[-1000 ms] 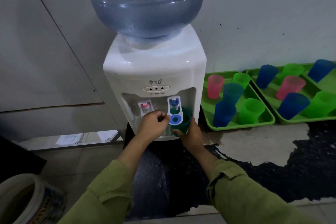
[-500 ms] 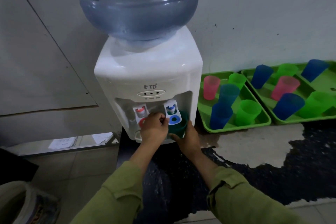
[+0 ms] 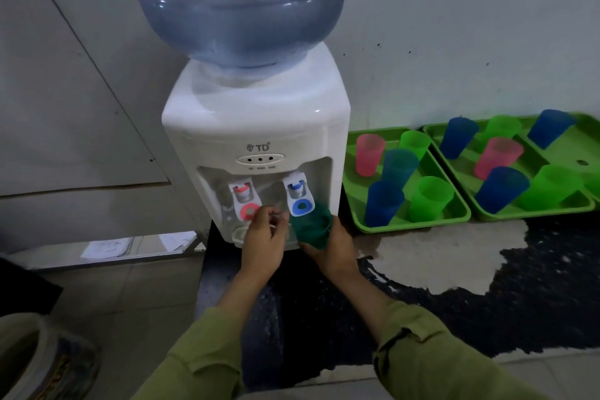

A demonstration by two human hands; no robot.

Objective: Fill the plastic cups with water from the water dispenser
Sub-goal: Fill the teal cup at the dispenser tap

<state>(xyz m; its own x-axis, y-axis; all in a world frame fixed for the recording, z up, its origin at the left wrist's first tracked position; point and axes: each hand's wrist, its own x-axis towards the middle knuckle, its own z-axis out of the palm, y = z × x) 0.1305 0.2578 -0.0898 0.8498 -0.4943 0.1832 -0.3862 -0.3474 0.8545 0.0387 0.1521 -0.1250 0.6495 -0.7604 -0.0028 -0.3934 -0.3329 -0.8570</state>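
Observation:
The white water dispenser (image 3: 256, 127) carries a big blue bottle (image 3: 240, 3) and has a red tap (image 3: 248, 204) and a blue tap (image 3: 300, 201). My right hand (image 3: 334, 250) grips a dark green cup (image 3: 310, 226) just under the blue tap, tilted toward me. My left hand (image 3: 263, 240) hovers between the two taps with fingers curled, holding nothing and clear of the blue lever. Whether the cup holds water cannot be seen.
To the right, two green trays (image 3: 406, 227) (image 3: 532, 211) hold several pink, blue and green cups. The dispenser stands on a black surface with a worn pale patch (image 3: 438, 256). A bucket (image 3: 32, 360) sits at the lower left, and papers (image 3: 107, 248) lie on a low ledge.
My left hand has come off the blue tap lever and dropped down and left. The cup has lowered slightly below the tap and tilted toward me.

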